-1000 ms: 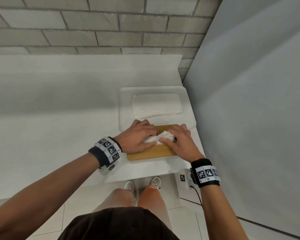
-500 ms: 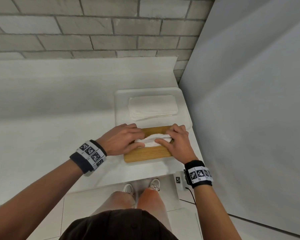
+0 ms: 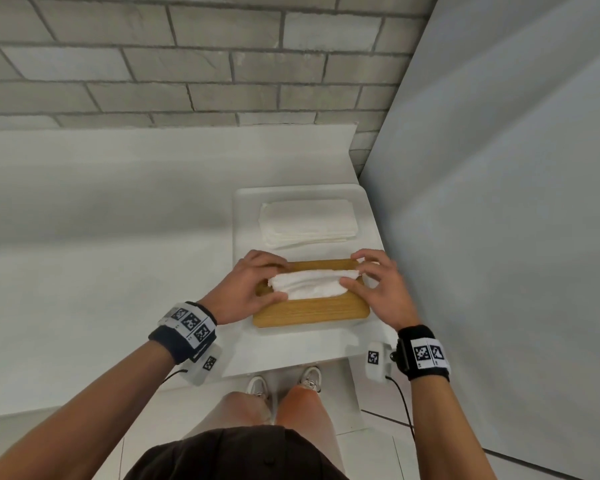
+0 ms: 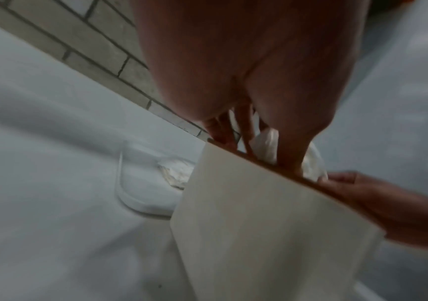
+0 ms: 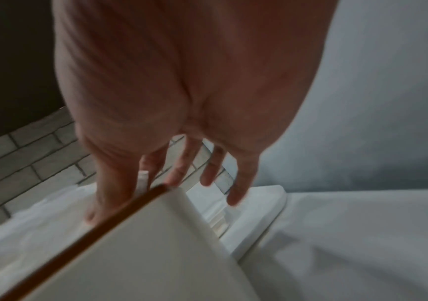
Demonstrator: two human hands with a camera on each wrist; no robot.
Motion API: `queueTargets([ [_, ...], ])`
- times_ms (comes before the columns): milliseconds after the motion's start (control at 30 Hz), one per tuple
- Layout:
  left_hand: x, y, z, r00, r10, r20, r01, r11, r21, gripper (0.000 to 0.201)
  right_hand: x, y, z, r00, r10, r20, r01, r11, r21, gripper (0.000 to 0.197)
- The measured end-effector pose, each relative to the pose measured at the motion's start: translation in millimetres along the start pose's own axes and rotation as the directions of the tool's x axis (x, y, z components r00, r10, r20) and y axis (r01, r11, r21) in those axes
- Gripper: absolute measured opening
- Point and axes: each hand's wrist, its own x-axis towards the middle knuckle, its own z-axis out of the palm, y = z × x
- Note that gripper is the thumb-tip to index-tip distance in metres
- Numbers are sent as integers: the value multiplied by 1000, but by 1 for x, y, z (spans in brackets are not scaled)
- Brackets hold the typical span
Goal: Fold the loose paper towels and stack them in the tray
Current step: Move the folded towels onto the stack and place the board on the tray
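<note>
hands point(image 3: 253, 289) pinching towel point(image 3: 309, 284) on board point(image 3: 312, 311)

Head view looking steeply down, wrist views close underneath, sharing wooden board point(image 3: 312, 308)

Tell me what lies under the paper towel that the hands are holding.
Under the paper towel lies a wooden board; its near strip and far edge show. The left hand and right hand pinch the towel's ends. The board's middle is covered, so anything there cannot be seen.
</note>
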Motion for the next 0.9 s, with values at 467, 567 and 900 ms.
queueTargets([
  [467,-11,-2,22,938,161,-306,-146,987,72,30,-23,-3,27,974,-158,-159,140,983,-117,25],
  [567,-12,2,20,941,-40,-336,26,999,-44,29,-22,-5,13,999,-29,-46,27,999,-41,34],
  [900,-4,4,23,914,-268,-304,79,852,-517,14,4,-18,17,995,-90,46,87,994,63,30],
])
